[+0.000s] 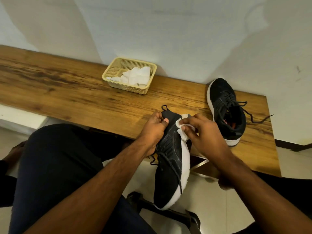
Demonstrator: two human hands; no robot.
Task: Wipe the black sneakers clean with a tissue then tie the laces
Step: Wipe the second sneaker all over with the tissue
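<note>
My right hand pinches the tissue against the white sole of the sneaker, whose heel my left hand grips, just off the bench edge. The thin tissue could tear if I scrub hard; the other sneaker lies unlaced on the bench.

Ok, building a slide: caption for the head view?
Left hand holds black white-soled sneaker; right hand wipes its heel with white tissue.

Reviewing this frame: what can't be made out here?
Head view only:
- Heel of the held sneaker: covered by the left hand.
- Most of the tissue: hidden under the right hand.
- Dirt on either sneaker: too dark to tell.
- Far side of the sneaker on the bench: faces away.
- Basket floor: covered by tissues.
</note>
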